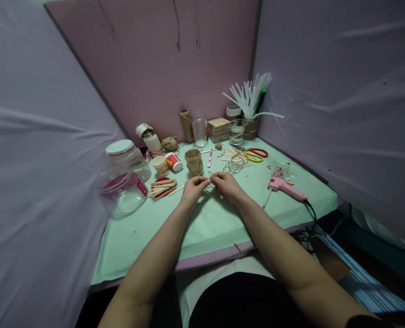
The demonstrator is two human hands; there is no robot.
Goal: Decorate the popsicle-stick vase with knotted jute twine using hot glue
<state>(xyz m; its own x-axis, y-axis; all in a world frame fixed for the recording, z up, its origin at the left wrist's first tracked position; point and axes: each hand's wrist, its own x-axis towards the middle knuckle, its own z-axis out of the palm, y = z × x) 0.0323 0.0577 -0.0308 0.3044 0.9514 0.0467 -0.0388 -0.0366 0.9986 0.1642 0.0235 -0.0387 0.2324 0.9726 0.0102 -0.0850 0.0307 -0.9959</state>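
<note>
Over the middle of the table, my left hand point(193, 190) and my right hand point(229, 187) meet fingertip to fingertip. Both are closed in a pinch on a thin piece of twine point(210, 173), a small bend of which shows above the fingers. Just beyond my left hand stands a brown twine-covered cup point(194, 162) with a braided rim. A loose tangle of twine point(235, 162) lies past my right hand, over some wooden sticks. Between the cup and the tangle is a pink-and-white cutter point(210, 158).
A pink glue gun point(287, 187) with a black cord lies at right, below scissors point(257, 154). Craft sticks point(163, 187), paper cups point(174, 162) and clear jars point(129, 200) sit at left. Along the back are a twine ball point(170, 144), a glass jar point(199, 130) and glue sticks point(248, 98).
</note>
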